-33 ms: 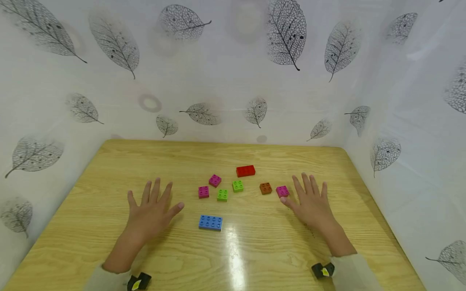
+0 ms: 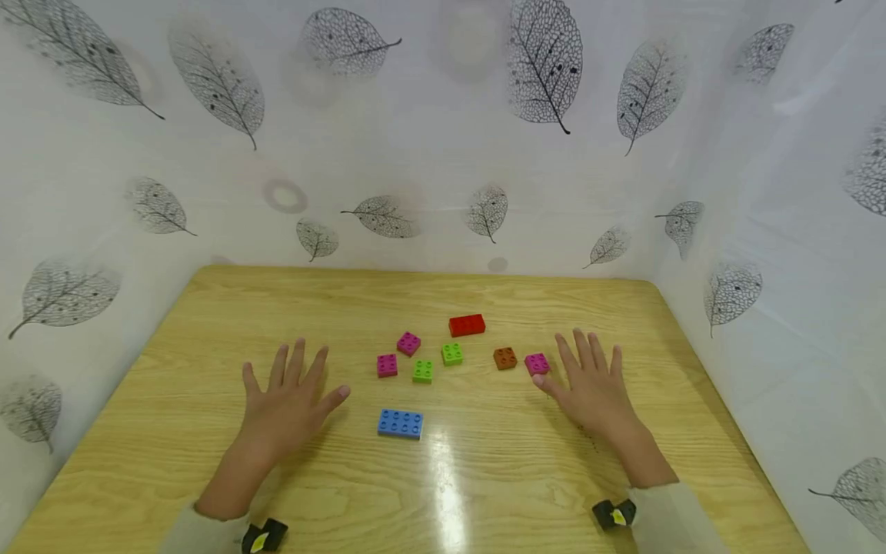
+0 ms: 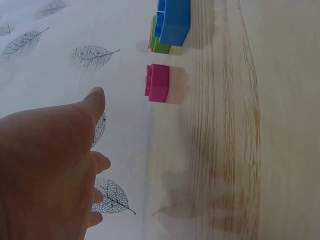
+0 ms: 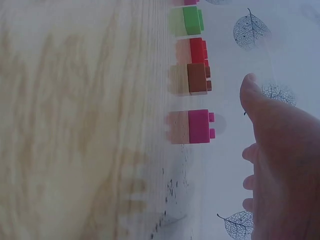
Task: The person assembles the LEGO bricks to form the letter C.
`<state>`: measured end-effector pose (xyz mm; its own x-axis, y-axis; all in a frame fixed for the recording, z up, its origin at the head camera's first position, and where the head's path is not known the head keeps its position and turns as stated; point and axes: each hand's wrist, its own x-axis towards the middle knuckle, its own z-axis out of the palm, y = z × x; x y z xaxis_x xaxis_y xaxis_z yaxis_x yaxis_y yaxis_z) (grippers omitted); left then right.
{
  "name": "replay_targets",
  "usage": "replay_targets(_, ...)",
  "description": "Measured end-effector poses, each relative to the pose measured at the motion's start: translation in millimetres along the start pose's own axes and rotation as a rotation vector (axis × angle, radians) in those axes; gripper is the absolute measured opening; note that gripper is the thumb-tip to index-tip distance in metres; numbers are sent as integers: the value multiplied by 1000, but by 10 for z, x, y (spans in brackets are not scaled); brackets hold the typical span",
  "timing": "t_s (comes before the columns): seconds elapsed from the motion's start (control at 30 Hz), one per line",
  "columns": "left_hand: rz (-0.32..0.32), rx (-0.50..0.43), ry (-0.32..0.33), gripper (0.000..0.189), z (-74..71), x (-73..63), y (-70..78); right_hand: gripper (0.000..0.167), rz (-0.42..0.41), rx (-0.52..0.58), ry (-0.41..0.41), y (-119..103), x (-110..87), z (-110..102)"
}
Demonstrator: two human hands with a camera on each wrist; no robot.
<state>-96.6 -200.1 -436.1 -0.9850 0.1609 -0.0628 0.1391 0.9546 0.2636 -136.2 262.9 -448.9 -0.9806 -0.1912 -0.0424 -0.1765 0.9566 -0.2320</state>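
Observation:
My left hand (image 2: 282,408), fingers spread, hovers above the left side of the table and holds nothing. Over the right side, my right hand (image 2: 594,388) is spread too, its thumb overlapping the near edge of a magenta brick (image 2: 536,363) in the head view; the right wrist view shows a gap between them. Beside that lies a brown brick (image 2: 505,358). Nearest the left hand are a long blue brick (image 2: 400,424) and a magenta brick (image 2: 388,365). Another magenta brick (image 2: 408,343), two green bricks (image 2: 452,354) and a long red brick (image 2: 467,325) lie between the hands.
The bricks rest studs up on a wooden table (image 2: 332,492) with a glossy light streak. A white curtain (image 2: 415,138) printed with grey leaves encloses the back and both sides. Each wrist wears a small black device (image 2: 264,535) next to a light sleeve (image 2: 671,519).

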Motion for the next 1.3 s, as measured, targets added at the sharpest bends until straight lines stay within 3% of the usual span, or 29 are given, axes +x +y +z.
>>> replay_targets(0.4, 12, -19, -8, 86, 19, 14, 23, 93, -17, 11, 25, 29, 20, 21)
replay_targets(0.63, 73, -80, 0, 80, 82, 60, 38, 88, -40, 144, 20, 77, 31, 42)
replay_targets(0.83, 145, -221, 23, 74, 150, 95, 57, 78, -67, 345, 3, 85, 91, 51)
replay_targets(0.93, 152, -320, 14, 69, 173, 98, 85, 76, -81, 434, -18, 64, 138, 60)
replay_targets(1.13, 132, -513, -76, 55, 232, 108, 137, 64, -118, 504, -29, -15, 286, 92)
replay_targets(1.3, 164, -574, -140, 48, 332, 150, 151, 52, -155, 539, -49, -42, 399, 151)
